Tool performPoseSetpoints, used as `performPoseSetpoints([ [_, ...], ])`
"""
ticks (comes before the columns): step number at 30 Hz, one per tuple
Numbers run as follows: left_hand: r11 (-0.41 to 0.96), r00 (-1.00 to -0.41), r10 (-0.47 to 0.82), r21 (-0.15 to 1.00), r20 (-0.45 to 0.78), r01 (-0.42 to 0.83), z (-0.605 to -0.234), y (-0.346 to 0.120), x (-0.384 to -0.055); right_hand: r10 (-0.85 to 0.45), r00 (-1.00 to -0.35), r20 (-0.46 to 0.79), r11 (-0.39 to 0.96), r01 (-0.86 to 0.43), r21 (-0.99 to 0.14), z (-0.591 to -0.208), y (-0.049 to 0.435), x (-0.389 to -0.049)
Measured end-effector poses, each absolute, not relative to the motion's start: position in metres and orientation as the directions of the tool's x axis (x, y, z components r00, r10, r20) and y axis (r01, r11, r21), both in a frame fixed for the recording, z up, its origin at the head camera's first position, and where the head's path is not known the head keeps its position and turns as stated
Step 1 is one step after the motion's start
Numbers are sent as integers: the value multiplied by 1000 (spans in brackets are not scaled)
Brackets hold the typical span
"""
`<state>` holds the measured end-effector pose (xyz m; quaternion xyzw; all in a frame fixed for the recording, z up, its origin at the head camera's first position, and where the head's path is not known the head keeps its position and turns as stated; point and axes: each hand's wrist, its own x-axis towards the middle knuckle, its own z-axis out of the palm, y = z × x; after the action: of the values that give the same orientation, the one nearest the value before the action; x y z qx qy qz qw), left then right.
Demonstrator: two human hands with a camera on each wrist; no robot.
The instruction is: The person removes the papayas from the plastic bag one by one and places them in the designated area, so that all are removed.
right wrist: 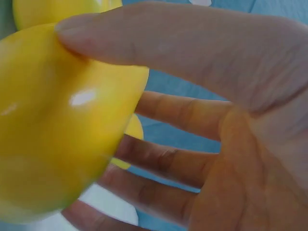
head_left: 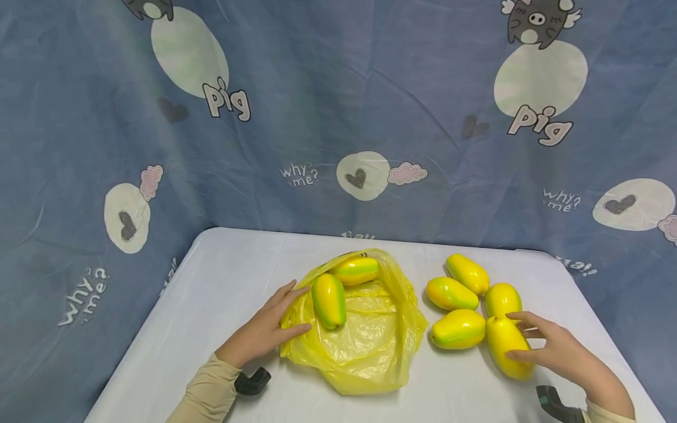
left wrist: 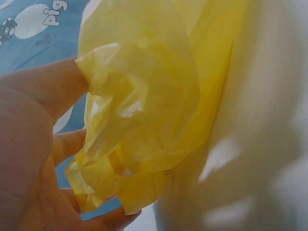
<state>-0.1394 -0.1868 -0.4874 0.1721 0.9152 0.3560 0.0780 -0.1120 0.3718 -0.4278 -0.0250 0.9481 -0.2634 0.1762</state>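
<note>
My left hand [head_left: 272, 326] rests against the left side of a yellow plastic bag [head_left: 370, 358], fingers spread and thumb over its edge. Close up in the left wrist view, the crumpled bag [left wrist: 139, 106] lies along the fingers. Inside the bag's mouth are two glossy yellow-green mangoes, one upright mango [head_left: 329, 301] and one lying mango [head_left: 355, 271]. My right hand [head_left: 555, 346] grips a mango [head_left: 508, 349] at the right, thumb on the near side and fingers on the far side. The right wrist view shows this mango [right wrist: 62, 125] large, its far end cut off.
Beside the gripped mango lie several more: a back mango [head_left: 468, 274], a left mango [head_left: 451, 294], a front mango [head_left: 458, 329] and a mango [head_left: 502, 299] at the right. The white table [head_left: 254, 264] meets a blue printed curtain [head_left: 296, 117] behind.
</note>
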Motion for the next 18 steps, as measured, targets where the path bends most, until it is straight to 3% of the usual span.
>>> performPoseSetpoints([
  [10,687,-930,368,680,-20,257,-486,-185,-139,-141,-926,-351,852,67,-519,-428,374,-111],
  [18,683,-929,368,685,-25,252,-484,-185,-139,-87,-976,-201,854,31,-519,-416,375,-102],
])
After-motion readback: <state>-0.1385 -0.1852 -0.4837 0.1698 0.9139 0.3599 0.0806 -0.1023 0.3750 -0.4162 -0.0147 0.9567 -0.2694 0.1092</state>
